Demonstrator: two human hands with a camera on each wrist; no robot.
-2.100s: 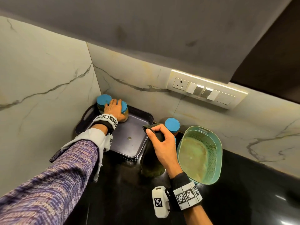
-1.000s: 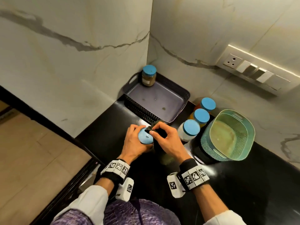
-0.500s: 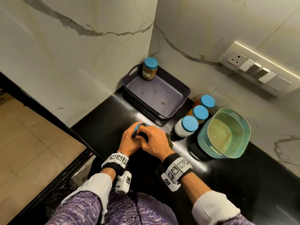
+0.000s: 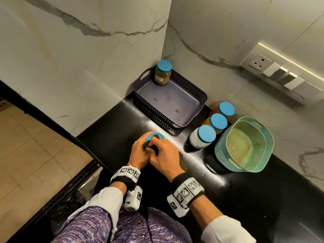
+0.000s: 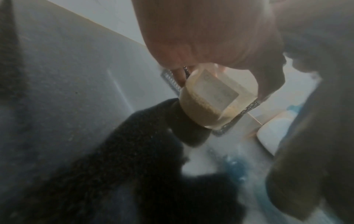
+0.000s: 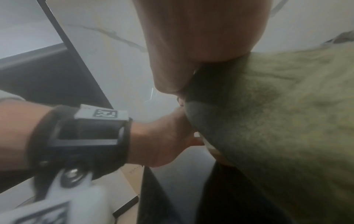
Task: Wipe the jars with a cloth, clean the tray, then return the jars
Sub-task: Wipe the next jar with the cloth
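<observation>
My left hand grips a blue-lidded jar on the black counter, in front of the dark perforated tray. In the left wrist view the jar shows a white label and pale contents. My right hand holds a green and dark cloth against the jar's near side. One blue-lidded jar stands in the tray's far corner. Three more blue-lidded jars stand in a row right of the tray.
A teal perforated basket stands right of the three jars. Marble walls close the corner behind the tray, with a switch panel on the right wall. The counter edge drops to a tiled floor on the left.
The left hand lifted a jar out of the tray and set it on the counter in front. The right hand brought the cloth onto it and slid over the lid to its side.
</observation>
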